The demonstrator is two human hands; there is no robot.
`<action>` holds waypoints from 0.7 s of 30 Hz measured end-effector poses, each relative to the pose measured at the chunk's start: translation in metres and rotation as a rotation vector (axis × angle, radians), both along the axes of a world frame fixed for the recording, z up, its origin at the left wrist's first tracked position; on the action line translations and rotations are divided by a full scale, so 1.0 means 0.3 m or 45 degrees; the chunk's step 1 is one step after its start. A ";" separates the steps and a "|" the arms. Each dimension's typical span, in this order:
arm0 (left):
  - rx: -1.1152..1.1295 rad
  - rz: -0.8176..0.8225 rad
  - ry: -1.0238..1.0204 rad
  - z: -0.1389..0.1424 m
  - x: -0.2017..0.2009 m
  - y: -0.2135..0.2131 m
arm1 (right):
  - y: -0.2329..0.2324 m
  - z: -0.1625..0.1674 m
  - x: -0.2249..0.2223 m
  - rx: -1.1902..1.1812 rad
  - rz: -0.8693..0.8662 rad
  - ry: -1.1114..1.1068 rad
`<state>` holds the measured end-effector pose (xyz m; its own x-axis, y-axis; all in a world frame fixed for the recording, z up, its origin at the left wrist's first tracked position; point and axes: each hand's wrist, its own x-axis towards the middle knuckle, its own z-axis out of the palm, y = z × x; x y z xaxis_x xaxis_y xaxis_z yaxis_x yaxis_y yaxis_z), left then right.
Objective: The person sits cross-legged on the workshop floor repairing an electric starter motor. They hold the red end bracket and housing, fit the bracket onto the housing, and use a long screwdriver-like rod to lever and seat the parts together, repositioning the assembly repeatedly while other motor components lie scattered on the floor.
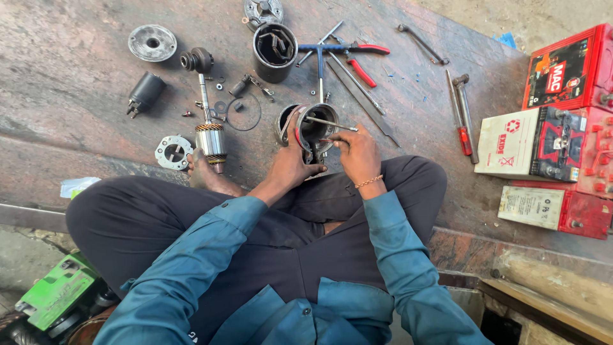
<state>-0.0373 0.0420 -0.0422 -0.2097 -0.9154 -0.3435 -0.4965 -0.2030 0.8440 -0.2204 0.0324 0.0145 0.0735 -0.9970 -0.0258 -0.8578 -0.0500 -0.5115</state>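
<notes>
The left hand was wrapped around a short metal housing, holding it tilted on the floor just in front of the crossed legs, its open mouth turned up toward the camera. The right hand was pinched shut on a thin tool, seemingly a screwdriver, whose shaft lay across the mouth of the housing with the tip reaching inside; what the tip touched in there could not be made out. The two hands sat close together, one on each side of the housing. Judging by the spread beyond them, the stripping down was well advanced: the armature with its shaft lay out to the left of the left hand, a small plate just beside it, a black solenoid and a round cover farther left, and loose washers, screws and a thin ring between. Straight ahead of the hands stood a black can holding parts, with red-handled pliers and a cross wrench near it. Far to the right of the right hand were batteries. What appeared left was the work inside the housing itself, and nothing showed any part yet put back together.
</notes>
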 end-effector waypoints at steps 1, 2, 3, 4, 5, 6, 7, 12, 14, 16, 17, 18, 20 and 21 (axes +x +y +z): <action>-0.010 -0.001 -0.004 0.001 -0.001 0.000 | -0.001 -0.002 -0.003 0.005 0.006 -0.001; -0.023 0.000 -0.010 0.003 0.000 0.000 | -0.002 -0.004 -0.004 0.008 0.015 -0.003; -0.038 0.003 -0.018 0.004 0.001 -0.001 | -0.002 -0.006 -0.007 -0.054 0.070 -0.011; -0.030 0.004 0.004 0.005 0.002 -0.002 | -0.002 -0.006 -0.008 -0.118 0.126 -0.020; -0.020 0.007 0.027 0.005 0.002 -0.002 | -0.003 -0.006 -0.008 -0.179 0.185 -0.029; -0.006 0.010 0.051 0.005 0.003 0.000 | -0.003 -0.004 -0.008 -0.119 0.130 -0.019; -0.008 0.014 0.038 0.004 0.004 0.000 | -0.003 -0.002 -0.006 -0.055 0.072 -0.009; -0.049 0.012 0.024 0.002 -0.001 -0.003 | -0.005 0.016 0.002 0.011 -0.013 0.030; -0.057 0.018 0.041 0.003 0.000 -0.005 | -0.004 0.023 0.004 0.000 0.014 0.024; -0.036 0.015 0.045 0.004 0.004 -0.004 | -0.002 0.026 0.006 0.005 -0.002 -0.010; -0.011 0.005 0.041 0.005 0.006 -0.004 | -0.002 0.026 0.008 0.012 -0.009 -0.027; 0.017 -0.007 0.038 0.007 0.007 -0.001 | -0.003 0.025 0.010 0.002 -0.004 -0.015; 0.010 0.001 0.029 0.008 0.006 0.002 | -0.006 0.022 0.011 -0.024 -0.008 0.011; 0.002 0.004 0.027 0.009 0.004 0.001 | -0.008 0.021 0.011 -0.002 -0.019 0.004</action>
